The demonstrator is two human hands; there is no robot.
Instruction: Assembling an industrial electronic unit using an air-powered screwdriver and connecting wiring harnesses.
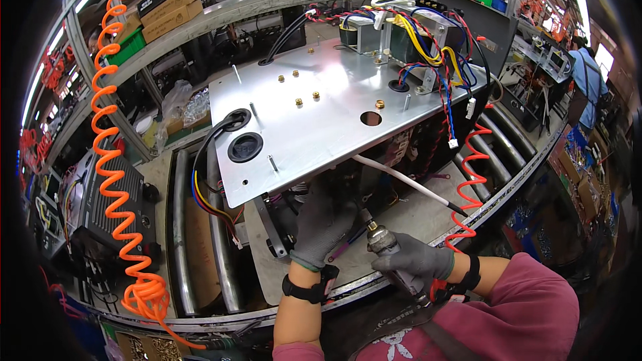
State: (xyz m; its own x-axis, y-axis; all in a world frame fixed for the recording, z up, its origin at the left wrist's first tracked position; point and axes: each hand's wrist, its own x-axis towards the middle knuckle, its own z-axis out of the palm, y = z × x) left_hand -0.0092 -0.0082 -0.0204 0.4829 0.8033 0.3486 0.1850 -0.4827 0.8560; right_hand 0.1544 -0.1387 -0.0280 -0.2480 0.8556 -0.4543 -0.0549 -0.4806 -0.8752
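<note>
My right hand (421, 259), in a grey glove, is wrapped round a silver air-powered driver (385, 239). The bit end of the driver points up and away, toward the shaded space below a bright metal plate (321, 130). Also gloved in grey, my left hand (326, 219) reaches in under the plate's near edge, beside the driver's tip. Its fingers are lost in shadow, so what they touch cannot be seen. The plate bears brass nuts (299, 101), upright studs, black grommets (245, 148) and, at the far right, transformers (411, 43) with bundled coloured wires.
A coiled orange air hose (114, 180) hangs at the left, and a red coiled hose (471, 174) runs down at the right. A thick white cable (408, 182) comes out below the plate. Metal rollers (227, 247) lie at the left. A person (588, 83) stands far right.
</note>
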